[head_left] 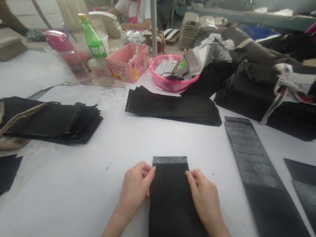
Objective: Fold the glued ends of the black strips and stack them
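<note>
Long black flat strip with grey-banded far end (173, 211) lies on white tabletop (79, 178), between worker's bare hands. Left hand (136, 184) pinches left edge near band; right hand (205, 195) pinches right edge opposite. Beyond: stack of black rectangular pieces (174, 108), just before round pink plastic basin (168, 84). Wider-banded black strip (256, 171) at right.

A pink plastic basin (163, 82) is being flanked by a printed pink box (118, 69), and a small green-tipped bottle (181, 64) is being held inside the basin. The box is being neighboured by a clear jar (98, 69), a yellow-capped green bottle (93, 38) and a magenta-capped bottle (71, 60). Farther back, a person (140, 9) in a pink apron is being seen beside a metal pole (154, 14), beyond which beige stacked panels (188, 34) are being displayed.
</note>
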Demonstrator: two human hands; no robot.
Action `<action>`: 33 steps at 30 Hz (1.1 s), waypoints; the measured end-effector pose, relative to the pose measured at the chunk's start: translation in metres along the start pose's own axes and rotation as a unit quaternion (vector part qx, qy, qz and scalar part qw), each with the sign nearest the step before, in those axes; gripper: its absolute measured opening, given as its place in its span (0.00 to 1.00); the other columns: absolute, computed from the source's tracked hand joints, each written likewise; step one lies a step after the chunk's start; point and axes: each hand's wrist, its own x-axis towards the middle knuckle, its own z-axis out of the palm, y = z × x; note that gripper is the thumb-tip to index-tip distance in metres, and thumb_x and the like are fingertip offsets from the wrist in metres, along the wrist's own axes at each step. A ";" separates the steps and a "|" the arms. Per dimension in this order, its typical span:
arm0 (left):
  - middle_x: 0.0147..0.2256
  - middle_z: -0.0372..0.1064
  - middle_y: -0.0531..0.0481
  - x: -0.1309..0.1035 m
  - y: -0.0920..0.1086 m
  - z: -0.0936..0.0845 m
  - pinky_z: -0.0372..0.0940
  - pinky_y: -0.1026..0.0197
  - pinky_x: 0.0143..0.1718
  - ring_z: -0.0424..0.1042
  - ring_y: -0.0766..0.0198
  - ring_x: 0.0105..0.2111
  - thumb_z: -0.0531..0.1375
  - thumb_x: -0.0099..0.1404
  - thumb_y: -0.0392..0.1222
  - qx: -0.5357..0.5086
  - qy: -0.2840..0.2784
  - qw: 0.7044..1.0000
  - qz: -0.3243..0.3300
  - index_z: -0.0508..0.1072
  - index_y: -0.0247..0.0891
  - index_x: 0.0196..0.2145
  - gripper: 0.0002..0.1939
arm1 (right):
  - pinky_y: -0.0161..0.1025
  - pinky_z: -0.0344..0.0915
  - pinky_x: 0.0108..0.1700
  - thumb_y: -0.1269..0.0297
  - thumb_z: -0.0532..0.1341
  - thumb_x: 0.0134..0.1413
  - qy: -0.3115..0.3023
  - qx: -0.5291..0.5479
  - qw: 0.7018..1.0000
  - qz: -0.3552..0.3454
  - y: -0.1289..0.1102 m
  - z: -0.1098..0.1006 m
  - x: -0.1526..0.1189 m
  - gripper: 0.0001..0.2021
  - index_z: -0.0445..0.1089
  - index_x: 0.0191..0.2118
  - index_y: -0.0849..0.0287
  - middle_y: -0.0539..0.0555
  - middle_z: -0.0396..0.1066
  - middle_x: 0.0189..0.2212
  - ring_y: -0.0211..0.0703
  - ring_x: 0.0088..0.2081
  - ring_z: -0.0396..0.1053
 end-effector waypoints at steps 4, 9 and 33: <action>0.13 0.62 0.59 0.000 0.001 -0.001 0.51 0.69 0.11 0.62 0.68 0.09 0.56 0.63 0.55 0.009 -0.002 1.000 -0.001 0.66 0.39 0.24 0.18 | 0.36 0.50 0.27 0.49 0.49 0.64 -0.010 0.006 1.000 0.009 -0.001 -0.001 0.000 0.18 0.60 0.27 0.54 0.47 0.64 0.19 0.40 0.21 0.62; 0.14 0.62 0.59 -0.001 0.001 -0.001 0.51 0.69 0.11 0.62 0.68 0.09 0.56 0.64 0.55 -0.003 0.006 1.000 0.007 0.65 0.40 0.24 0.18 | 0.36 0.51 0.28 0.49 0.48 0.64 -0.011 0.010 1.000 0.001 0.000 0.000 0.000 0.18 0.58 0.27 0.54 0.47 0.63 0.19 0.40 0.22 0.62; 0.15 0.63 0.57 0.002 0.004 0.000 0.50 0.68 0.09 0.62 0.67 0.09 0.56 0.63 0.55 0.038 -0.003 0.999 0.002 0.66 0.40 0.24 0.17 | 0.36 0.49 0.28 0.53 0.49 0.64 -0.022 -0.003 0.999 0.028 -0.002 -0.001 0.002 0.16 0.58 0.27 0.54 0.48 0.65 0.20 0.41 0.23 0.64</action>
